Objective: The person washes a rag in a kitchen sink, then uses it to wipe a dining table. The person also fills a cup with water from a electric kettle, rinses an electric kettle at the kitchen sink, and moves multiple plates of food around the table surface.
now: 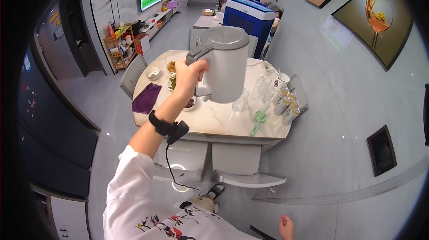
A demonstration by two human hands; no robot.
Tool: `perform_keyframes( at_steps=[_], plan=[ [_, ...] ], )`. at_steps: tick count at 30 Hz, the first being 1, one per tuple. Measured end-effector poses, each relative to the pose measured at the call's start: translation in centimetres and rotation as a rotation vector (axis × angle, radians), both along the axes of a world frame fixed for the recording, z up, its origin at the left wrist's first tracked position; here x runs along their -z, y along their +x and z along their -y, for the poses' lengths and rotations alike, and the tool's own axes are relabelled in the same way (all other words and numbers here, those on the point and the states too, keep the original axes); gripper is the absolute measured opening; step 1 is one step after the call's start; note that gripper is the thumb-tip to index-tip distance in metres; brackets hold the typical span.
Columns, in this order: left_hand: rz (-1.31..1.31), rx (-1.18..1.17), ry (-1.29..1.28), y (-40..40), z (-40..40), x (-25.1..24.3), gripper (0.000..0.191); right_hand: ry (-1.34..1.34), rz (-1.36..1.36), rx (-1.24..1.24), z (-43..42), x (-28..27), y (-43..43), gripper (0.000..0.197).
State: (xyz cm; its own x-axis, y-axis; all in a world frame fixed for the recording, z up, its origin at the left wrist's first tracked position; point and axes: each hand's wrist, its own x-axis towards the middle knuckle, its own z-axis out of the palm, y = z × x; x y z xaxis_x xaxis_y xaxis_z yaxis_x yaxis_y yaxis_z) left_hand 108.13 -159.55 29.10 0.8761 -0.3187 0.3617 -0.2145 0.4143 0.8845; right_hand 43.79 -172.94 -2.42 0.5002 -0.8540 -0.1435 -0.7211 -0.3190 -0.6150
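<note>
My left hand (192, 75) is shut on the grey handle of a white kettle with a grey lid (226, 69), raised over the dining table (214, 119). A black strap with a cable is round the left wrist. Low at the right, away from the table, my right hand (286, 225) has its fingers curled, with nothing visible in it. Beneath the kettle's lower right edge stands a clear glass (238, 104). Further right are a clear glass pitcher (262, 85), a green strainer-like utensil (260, 116), a patterned white cup (282, 79) and several cans (282, 105).
A purple cloth (146, 98), a white bowl (153, 73) and dishes of food (171, 66) lie on the table's left part. Two chairs (236, 159) stand at the near edge. Beyond the table are a blue air cooler (248, 22) and a person (277, 17).
</note>
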Motion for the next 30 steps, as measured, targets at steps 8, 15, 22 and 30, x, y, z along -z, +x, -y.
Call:
perform_keyframes(
  at_steps=[8, 15, 22, 30],
  plan=[
    [-0.005, -0.145, 0.004, 14.7, 16.8, 8.5, 0.015, 0.130, -0.351, 0.017, 6.3, -0.5, 3.3, 0.038],
    [0.096, -0.275, 0.192, 25.8, 29.6, 21.1, 0.014, 0.108, -0.284, 0.203, 8.4, -1.0, 4.3, 0.037],
    [0.035, -0.398, 0.349, 30.1, 34.4, 32.6, 0.016, 0.128, -0.530, 0.151, 9.5, -3.2, 2.4, 0.032],
    [-0.036, -0.227, 0.219, 28.5, 36.6, 35.2, 0.013, 0.174, -0.447, 0.329, 11.9, -0.9, -1.4, 0.032]
  ],
)
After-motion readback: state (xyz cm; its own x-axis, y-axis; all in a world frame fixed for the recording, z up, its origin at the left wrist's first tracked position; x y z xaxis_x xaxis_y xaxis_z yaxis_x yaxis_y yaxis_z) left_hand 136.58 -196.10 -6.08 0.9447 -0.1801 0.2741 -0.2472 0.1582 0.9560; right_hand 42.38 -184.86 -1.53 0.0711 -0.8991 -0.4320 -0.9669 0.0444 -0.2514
